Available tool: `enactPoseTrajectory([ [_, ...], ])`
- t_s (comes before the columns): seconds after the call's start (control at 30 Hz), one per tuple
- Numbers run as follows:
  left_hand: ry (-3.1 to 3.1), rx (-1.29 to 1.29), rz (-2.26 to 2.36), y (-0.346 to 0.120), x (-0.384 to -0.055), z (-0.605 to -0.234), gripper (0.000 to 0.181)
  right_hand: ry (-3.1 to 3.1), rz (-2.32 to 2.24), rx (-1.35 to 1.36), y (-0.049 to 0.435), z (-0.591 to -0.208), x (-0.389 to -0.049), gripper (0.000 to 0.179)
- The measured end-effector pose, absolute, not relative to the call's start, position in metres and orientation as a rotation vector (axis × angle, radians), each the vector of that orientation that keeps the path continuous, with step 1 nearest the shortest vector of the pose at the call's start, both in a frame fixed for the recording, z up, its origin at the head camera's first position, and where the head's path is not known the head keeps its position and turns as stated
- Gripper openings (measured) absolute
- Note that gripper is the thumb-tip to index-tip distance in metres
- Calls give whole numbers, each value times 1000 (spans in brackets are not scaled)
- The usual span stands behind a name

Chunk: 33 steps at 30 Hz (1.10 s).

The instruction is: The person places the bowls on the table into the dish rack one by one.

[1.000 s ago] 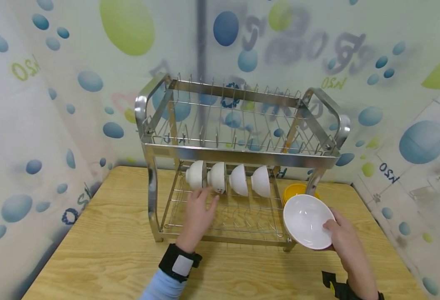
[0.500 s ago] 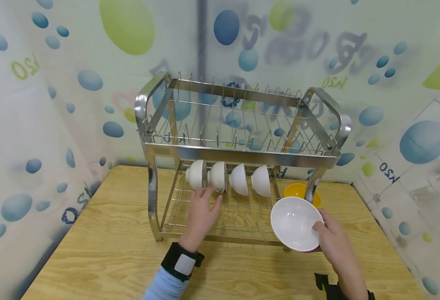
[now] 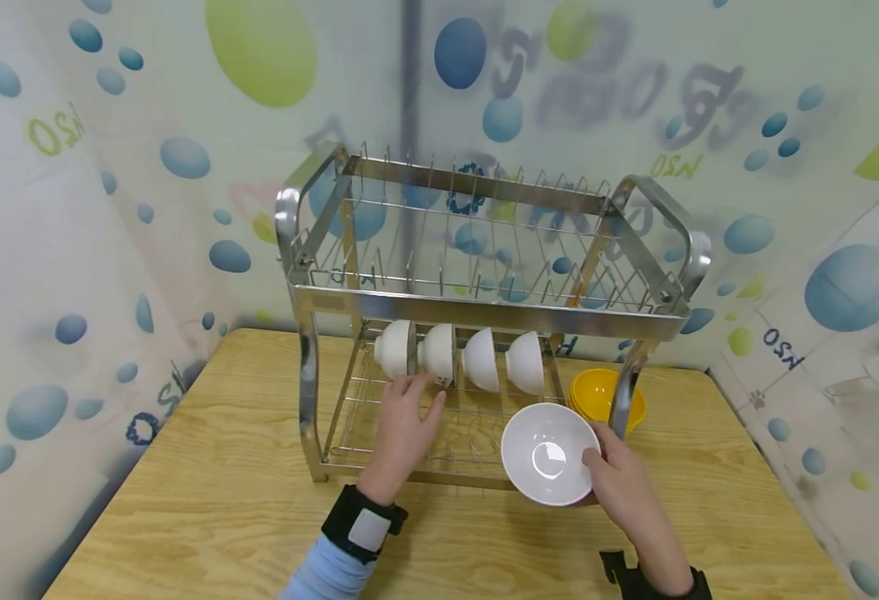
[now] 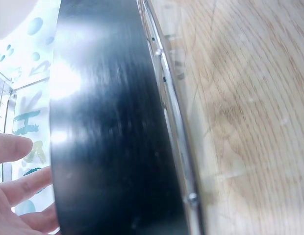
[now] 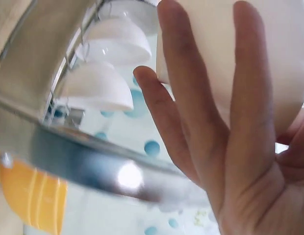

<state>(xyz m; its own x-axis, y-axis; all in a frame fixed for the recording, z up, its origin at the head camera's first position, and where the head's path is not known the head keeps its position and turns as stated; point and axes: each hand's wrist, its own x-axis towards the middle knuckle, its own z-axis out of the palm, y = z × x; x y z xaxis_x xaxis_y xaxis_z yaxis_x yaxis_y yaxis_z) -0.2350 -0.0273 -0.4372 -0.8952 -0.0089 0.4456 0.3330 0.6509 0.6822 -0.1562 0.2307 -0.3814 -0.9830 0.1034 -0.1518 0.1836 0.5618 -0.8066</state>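
Note:
My right hand [image 3: 626, 483] holds a white bowl [image 3: 547, 454] by its right rim, thumb over the edge, the hollow facing up toward the head camera. In the right wrist view, the fingers [image 5: 250, 63] lie spread along the bowl's outer side. My left hand [image 3: 405, 425] reaches over the lower shelf of a two-tier metal dish rack [image 3: 484, 312], fingertips right at the lower edge of a white bowl [image 3: 437, 354]. That bowl stands on its side in a row of several white bowls. A dark rack bar [image 4: 113, 122] hides part of the left hand in the left wrist view.
Yellow bowls [image 3: 600, 393] are stacked on the wooden table [image 3: 184, 450], behind the rack's right front leg [image 3: 626, 387]. Upright wire dividers [image 3: 469, 271] run along the upper shelf. A patterned wall covering [image 3: 147, 275] stands close behind and at both sides.
The right hand has carried the white bowl leftward, from beside the rack's right leg to in front of the lower shelf. The left hand has barely moved.

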Motion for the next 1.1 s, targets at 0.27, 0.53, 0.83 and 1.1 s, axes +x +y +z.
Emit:
enactPoseTrajectory([
  [0.27,-2464,-266,-1143,-19,-232,-438,31,2648,-1435,238,210,-390,-164,42],
  [0.53,-2451,-283,-1203,-12,-230,-440,30,2515,-1563,236,196,-394,-175,43],
  [0.83,-2468,-289,-1243,-4,-230,-442,31,2471,-1589,210,186,-395,-182,40],
  [1.1,-2515,-294,-1420,-1,-226,-436,33,2705,-1372,143,181,-396,-186,38],
])
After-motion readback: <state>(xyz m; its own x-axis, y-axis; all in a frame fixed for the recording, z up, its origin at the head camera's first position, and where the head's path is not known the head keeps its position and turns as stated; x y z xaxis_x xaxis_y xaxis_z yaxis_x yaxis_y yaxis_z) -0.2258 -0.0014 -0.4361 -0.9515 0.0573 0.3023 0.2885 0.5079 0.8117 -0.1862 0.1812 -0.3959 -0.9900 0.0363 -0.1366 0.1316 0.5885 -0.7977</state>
